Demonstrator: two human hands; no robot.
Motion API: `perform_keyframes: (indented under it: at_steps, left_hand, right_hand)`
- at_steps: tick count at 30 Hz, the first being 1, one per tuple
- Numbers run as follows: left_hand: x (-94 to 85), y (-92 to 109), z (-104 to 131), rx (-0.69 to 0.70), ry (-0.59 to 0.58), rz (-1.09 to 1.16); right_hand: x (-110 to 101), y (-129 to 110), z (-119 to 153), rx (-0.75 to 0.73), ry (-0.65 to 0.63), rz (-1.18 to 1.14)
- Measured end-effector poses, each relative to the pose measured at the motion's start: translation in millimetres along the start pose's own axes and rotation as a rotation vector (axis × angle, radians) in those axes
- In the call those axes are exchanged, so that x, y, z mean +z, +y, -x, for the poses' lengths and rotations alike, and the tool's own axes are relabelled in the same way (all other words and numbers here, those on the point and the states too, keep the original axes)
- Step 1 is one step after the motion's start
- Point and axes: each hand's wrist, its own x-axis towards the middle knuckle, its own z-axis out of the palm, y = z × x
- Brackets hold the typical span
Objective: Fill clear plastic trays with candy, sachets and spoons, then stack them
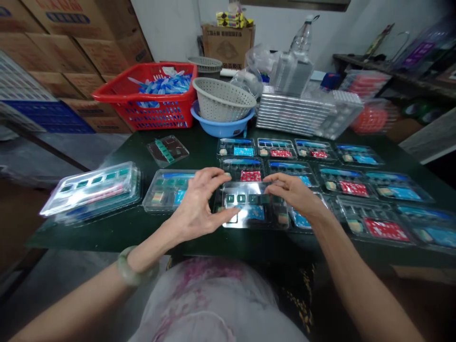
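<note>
In front of me, a clear plastic tray (245, 221) lies or hovers low over the table; I cannot tell which. Small dark green squares and a blue dotted packet (255, 212) show in or through it. My left hand (201, 204) grips its left side, thumb over the top and fingers at the far edge. At its far right corner, my right hand (294, 192) pinches the rim. Left of my left hand sits a filled clear tray (160, 190) with a blue packet. Filled trays with red packets (354, 188) or blue packets stand in rows beyond and to the right.
Stacked filled trays (96, 187) stand at the table's left edge, with a flat clear piece (167, 151) behind. Farther back are a red basket (142, 97) of blue items, a grey colander (224, 99) in a blue basin (223, 126), and stacked clear trays (306, 114).
</note>
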Motion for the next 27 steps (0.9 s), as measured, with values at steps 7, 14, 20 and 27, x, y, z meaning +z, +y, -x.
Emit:
perform_keyframes:
  at_steps: [7, 14, 20, 27]
  left_hand:
    - [20.8, -9, -8, 0.167, -0.463, -0.266]
    - [20.2, -18, -21, 0.193, -0.565, -0.371]
    - [28.8, -21, -24, 0.216, -0.596, -0.394]
    - [47.3, -12, -21, 0.241, -0.578, -0.359]
  right_hand:
    - [22, 9, -25, -0.079, 0.072, 0.432]
    - [20, 11, -9, -0.166, 0.183, 0.684]
    - [30, 10, 10, -0.244, 0.105, 0.891]
    - [49, -2, 31, -0.293, 0.073, 0.995]
